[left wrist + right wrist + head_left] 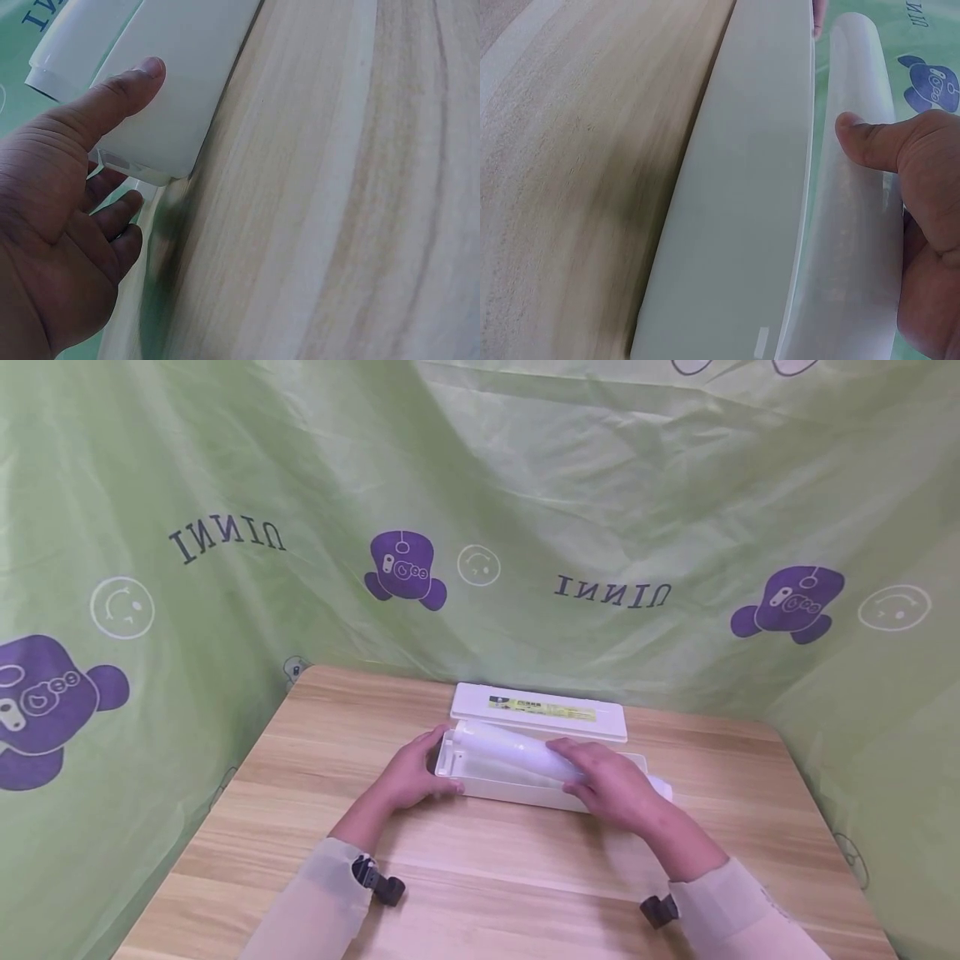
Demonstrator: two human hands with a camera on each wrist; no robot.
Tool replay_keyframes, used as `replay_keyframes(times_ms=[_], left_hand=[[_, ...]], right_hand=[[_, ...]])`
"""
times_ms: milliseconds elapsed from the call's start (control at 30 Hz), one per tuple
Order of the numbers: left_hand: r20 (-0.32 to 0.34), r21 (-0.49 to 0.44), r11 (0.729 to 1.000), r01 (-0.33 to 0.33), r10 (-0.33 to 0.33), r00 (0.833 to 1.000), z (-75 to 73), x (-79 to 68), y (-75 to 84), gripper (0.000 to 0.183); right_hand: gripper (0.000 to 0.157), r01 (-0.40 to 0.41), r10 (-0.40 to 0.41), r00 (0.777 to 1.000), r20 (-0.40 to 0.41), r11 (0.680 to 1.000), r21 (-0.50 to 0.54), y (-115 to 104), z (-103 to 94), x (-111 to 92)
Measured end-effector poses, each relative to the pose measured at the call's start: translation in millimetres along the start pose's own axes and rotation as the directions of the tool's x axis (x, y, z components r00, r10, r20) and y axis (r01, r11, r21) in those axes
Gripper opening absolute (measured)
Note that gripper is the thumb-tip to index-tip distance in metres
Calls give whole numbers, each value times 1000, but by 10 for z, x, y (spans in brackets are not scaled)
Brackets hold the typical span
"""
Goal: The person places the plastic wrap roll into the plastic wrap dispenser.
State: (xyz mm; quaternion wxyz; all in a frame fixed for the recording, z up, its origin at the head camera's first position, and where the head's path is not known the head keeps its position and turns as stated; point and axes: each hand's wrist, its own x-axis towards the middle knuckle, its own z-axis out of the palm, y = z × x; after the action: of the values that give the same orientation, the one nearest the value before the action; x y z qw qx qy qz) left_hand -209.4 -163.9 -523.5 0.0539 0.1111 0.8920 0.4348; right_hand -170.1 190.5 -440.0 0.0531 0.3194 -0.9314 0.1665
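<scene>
A long white box [517,794] lies on the table with its top uncovered. My left hand [408,772] grips its left end, the thumb [124,94] flat along the front wall and the fingers round the end. In my right hand [615,785] is a roll of clear plastic wrap [510,749], held near its right half. The roll slants over the box, its right end sticking out past the box's right end. In the right wrist view the thumb lies across the roll [847,247], above the box's rim. Part of the box's inside is hidden beneath the roll and right hand.
Behind the box, near the table's back edge, lies a white lid [536,727] with a yellow-green label. A green printed curtain [495,485] hangs round the back and sides of the wooden table [465,893]. Each sleeve carries a black strap mount [386,887].
</scene>
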Motion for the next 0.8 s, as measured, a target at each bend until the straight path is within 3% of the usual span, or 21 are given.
replay_keyframes(times_ms=[800], left_hand=[[-10, -15, 1000, -13, 13, 1000, 1, -9, -13, 119]], right_hand=[[64, 55, -55, 998, 37, 998, -5, 18, 76, 121]])
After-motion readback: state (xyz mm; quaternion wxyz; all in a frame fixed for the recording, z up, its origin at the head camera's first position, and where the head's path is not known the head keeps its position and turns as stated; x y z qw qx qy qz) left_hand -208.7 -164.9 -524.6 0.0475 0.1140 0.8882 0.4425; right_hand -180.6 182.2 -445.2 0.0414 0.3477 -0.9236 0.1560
